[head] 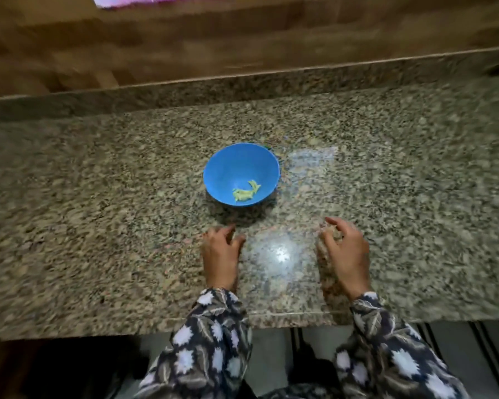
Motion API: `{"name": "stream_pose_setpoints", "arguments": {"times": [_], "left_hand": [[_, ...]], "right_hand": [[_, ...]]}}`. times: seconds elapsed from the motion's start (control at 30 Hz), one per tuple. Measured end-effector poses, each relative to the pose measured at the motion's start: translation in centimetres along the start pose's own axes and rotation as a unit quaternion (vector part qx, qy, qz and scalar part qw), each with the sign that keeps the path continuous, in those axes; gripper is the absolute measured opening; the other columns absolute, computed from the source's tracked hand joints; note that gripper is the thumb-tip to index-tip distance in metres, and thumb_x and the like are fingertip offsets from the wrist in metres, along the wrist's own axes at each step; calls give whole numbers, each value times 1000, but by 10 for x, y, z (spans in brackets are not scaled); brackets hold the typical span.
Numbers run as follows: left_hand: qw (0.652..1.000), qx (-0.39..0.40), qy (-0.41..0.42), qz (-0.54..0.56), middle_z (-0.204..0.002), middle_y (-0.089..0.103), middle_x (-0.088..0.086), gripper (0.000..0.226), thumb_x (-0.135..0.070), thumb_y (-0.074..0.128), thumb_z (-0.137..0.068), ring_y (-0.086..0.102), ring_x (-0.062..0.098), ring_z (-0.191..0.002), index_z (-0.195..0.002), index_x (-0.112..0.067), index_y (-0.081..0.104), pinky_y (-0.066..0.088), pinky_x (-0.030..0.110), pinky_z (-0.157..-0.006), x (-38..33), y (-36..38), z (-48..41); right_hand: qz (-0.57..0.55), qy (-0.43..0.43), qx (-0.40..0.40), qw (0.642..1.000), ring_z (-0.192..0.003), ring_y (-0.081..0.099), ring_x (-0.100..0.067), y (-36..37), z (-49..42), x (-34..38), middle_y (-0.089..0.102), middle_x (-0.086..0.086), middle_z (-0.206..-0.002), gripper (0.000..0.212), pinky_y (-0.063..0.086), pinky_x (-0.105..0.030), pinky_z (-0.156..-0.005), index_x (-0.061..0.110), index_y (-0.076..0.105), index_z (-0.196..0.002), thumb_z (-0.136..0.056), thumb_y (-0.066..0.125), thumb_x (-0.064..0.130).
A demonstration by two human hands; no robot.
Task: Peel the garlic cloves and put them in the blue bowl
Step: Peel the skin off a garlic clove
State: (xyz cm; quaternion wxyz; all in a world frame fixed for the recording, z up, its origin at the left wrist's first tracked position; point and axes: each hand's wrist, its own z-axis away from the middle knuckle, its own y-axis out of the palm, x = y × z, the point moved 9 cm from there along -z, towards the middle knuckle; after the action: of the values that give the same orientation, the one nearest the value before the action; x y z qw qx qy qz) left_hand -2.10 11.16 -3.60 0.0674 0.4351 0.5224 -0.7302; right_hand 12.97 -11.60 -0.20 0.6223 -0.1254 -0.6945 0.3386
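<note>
The speckled granite bench (98,197) fills the blurred view, with a wooden wall (242,44) behind it. Leaf-patterned sleeves (213,344) are cut off below. The left hand (221,254) and right hand (347,250) rest well apart on the bench, fingers curled; blur hides whether either holds anything. Beyond them stands a round blue bowl (236,159) with pale peeled garlic cloves (246,192) at its bottom.
</note>
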Motion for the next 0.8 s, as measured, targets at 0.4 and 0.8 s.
{"name": "stream_pose_setpoints", "arguments": {"times": [0.4,0.8], "left_hand": [[984,-72,152,67,-82,72,-4,10,-13,72,-80,63,-6,-72,-89,-11,75,45,4,-70,-110,-40,-37],[982,-9,111,152,-97,69,-3,21,-5,64,-85,65,7,-86,-106,-6,69,51,12,-78,-99,-33,-26]], "right_hand": [[22,49,87,995,-86,59,-22,-6,-2,-43,65,-8,-91,25,40,-27,-71,8,69,-96,-77,74,23],[-436,289,80,849,-70,61,-44,27,30,-32,54,-41,-108,3,56,-29,-60,2,65,-83,-83,62,2]]}}
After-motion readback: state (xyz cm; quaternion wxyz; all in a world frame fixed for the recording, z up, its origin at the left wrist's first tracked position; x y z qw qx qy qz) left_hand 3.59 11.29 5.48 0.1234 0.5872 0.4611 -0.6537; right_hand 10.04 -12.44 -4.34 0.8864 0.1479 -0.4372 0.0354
